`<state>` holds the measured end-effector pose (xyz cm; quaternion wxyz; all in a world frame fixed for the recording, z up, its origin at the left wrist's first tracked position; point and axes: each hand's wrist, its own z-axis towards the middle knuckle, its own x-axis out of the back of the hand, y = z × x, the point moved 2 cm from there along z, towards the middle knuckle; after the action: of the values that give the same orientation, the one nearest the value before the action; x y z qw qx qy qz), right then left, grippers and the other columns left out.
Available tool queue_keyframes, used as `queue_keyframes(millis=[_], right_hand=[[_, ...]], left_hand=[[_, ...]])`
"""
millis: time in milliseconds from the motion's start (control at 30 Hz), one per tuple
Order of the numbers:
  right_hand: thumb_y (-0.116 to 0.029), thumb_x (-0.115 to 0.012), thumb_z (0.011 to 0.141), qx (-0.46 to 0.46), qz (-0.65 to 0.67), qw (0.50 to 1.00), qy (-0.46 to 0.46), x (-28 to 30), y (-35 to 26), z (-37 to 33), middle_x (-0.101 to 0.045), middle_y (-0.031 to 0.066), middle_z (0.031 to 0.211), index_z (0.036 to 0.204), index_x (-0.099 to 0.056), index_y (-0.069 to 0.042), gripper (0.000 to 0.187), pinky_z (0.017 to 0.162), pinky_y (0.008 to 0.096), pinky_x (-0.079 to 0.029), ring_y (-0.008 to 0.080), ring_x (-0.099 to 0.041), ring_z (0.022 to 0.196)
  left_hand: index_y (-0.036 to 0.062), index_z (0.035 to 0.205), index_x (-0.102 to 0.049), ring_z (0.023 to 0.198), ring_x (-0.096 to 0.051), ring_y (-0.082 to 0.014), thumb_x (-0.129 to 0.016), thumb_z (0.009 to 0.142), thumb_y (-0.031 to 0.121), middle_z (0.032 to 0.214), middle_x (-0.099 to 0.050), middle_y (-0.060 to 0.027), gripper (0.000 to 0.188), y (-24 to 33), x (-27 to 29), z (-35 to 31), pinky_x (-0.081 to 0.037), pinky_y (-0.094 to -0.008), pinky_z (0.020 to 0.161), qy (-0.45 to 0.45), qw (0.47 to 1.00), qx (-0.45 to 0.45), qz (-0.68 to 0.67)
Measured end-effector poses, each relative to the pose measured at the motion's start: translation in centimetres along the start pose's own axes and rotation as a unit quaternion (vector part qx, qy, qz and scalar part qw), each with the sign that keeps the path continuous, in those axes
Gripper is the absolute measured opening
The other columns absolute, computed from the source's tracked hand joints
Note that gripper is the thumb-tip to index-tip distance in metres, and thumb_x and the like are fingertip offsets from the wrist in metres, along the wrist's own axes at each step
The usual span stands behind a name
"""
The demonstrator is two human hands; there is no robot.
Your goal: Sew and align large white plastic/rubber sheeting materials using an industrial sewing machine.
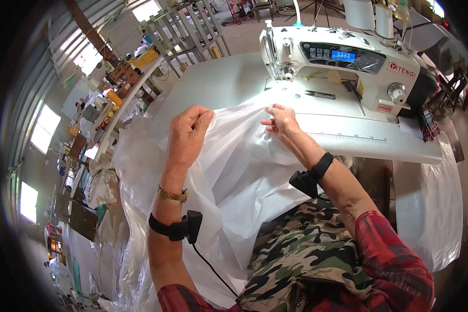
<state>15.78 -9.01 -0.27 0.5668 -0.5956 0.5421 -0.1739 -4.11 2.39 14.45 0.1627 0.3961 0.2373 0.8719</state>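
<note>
A big sheet of thin white fabric (229, 171) drapes over the table's front edge and my lap. My left hand (188, 132) is closed in a pinch on its upper edge. Near the needle area, my right hand (283, 122) grips the same edge between thumb and fingers, some fingers sticking out. Between both hands the edge is drawn fairly taut. Just beyond my right hand stands a white sewing machine (343, 57) with a lit display. Its presser foot is lost in the bright lamp glare.
Dark thread snips (321, 94) lie on the sewing table (213, 78), by the machine's bed. A ruler strip (348, 137) runs along the front. Thread cones (384, 21) stand behind the machine. A cluttered bench (125, 104) is at left; white fabric (429, 203) hangs at right.
</note>
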Motion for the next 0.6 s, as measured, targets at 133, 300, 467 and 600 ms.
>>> queue_keyframes(millis=[133,300,467,600], right_hand=[[-0.01,-0.056,0.089,-0.018,-0.036,0.999,-0.036,-0.9,0.5,-0.8,-0.064,0.0045,0.08,0.091,-0.061,-0.005,0.008,0.049,0.0265,-0.042,0.0109,-0.055,0.056],[-0.018,-0.062,0.086,-0.001,-0.009,0.991,-0.132,0.5,2.2,-4.1,-0.058,-0.0022,0.074,0.092,-0.065,-0.008,0.012,0.063,0.0251,-0.044,0.0079,-0.053,0.065],[-0.021,-0.063,0.09,0.03,-0.01,0.968,-0.249,2.4,4.1,-9.7,-0.061,-0.0002,0.079,0.099,-0.069,-0.004,0.02,0.073,0.0253,-0.045,0.0088,-0.055,0.077],[-0.024,-0.063,0.093,0.127,-0.123,0.942,-0.284,4.7,3.0,-15.1,-0.066,0.0013,0.084,0.093,-0.069,-0.001,0.024,0.075,0.025,-0.045,0.0088,-0.058,0.083]], left_hand=[[-0.002,0.082,-0.059,0.059,-0.037,-0.0046,-0.063,0.094,0.015,0.063,-0.044,0.0035,0.021,-0.3,-0.3,-0.7,-0.032,-0.0226,0.053,-0.014,1.0,0.014,-0.01],[-0.002,0.085,-0.059,0.055,-0.036,-0.0063,-0.064,0.093,0.016,0.059,-0.045,-0.0001,0.02,-0.8,-1.0,-3.1,-0.031,-0.0245,0.05,-0.007,1.0,0.022,-0.021],[-0.0014,0.087,-0.059,0.053,-0.037,-0.0088,-0.062,0.094,0.015,0.059,-0.046,-0.003,0.018,-0.9,-1.7,-5.0,-0.032,-0.0248,0.049,-0.023,0.999,0.041,-0.018],[0.0025,0.088,-0.06,0.047,-0.044,-0.0195,-0.06,0.095,0.015,0.058,-0.047,-0.0148,0.014,0.7,-3.2,-7.7,-0.037,-0.031,0.047,-0.057,0.998,0.012,0.002]])
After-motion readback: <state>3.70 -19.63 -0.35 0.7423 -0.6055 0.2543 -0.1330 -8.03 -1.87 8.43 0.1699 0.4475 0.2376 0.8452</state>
